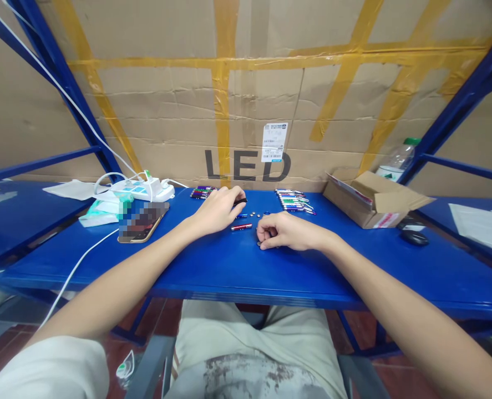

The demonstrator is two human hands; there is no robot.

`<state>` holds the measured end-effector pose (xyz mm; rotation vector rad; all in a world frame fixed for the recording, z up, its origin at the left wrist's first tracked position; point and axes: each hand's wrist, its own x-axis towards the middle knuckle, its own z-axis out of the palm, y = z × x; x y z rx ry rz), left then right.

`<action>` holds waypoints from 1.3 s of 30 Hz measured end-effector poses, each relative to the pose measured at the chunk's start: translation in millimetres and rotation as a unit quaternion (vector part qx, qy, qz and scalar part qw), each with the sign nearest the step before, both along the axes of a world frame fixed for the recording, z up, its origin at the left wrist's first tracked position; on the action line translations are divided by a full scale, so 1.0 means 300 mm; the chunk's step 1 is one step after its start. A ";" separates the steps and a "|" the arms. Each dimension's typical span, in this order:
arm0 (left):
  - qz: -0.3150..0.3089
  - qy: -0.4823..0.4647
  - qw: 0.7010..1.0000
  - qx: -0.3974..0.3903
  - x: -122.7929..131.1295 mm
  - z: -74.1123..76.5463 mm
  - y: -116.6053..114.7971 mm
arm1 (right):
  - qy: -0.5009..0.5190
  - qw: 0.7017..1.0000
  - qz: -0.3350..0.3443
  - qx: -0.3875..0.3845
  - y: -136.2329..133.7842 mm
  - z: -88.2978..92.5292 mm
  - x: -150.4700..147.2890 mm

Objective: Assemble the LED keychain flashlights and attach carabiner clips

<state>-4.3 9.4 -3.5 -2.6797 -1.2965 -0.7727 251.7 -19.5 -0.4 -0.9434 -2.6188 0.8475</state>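
My left hand (218, 210) is closed in a pinch above the blue table, with a small dark tube-like piece (241, 201) at its fingertips. My right hand (285, 230) has its fingers curled at the table surface. A small round button cell (259, 244) shows at its thumb tip, partly hidden. Between the hands lies a short red metal tube (241, 226) with a silvery end. Behind it are a blue tube (242, 215), partly covered by my left hand, and several button cells (253, 214).
Rows of coloured penlight-like tubes lie behind my left hand (201, 192) and at centre right (292, 200). A phone (143, 223), a power strip (156, 191) and a green-white packet (106, 210) sit left. An open carton (374, 199) and a black mouse (414, 237) stand right.
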 end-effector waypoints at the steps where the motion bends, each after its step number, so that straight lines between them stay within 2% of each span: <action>1: 0.001 0.000 1.000 0.000 -0.001 0.000 0.001 | 0.003 1.000 0.004 0.003 0.002 -0.001 0.003; 7: -0.010 -0.018 1.000 -0.016 -0.005 -0.003 0.007 | 0.017 0.998 0.002 0.057 0.000 -0.003 0.007; 21: -0.010 -0.035 0.999 -0.034 -0.004 -0.007 0.010 | -0.017 0.997 0.005 0.080 -0.031 -0.014 -0.028; 26: -0.030 -0.082 0.994 -0.063 0.000 -0.010 0.016 | -0.001 0.997 -0.004 0.079 -0.016 -0.010 -0.014; 29: -0.058 -0.140 0.981 -0.124 0.013 -0.003 0.012 | 0.069 0.994 -0.039 0.080 0.010 0.003 0.020; 34: -0.130 -0.239 0.932 -0.240 0.054 0.005 -0.017 | 0.195 0.966 -0.112 0.124 0.026 0.028 0.052; 37: -0.149 -0.278 0.904 -0.289 0.076 -0.012 -0.030 | 0.233 0.957 -0.117 0.128 0.016 0.032 0.042; 39: -0.150 -0.276 0.903 -0.294 0.085 -0.029 -0.035 | 0.237 0.956 -0.115 0.125 0.011 0.030 0.033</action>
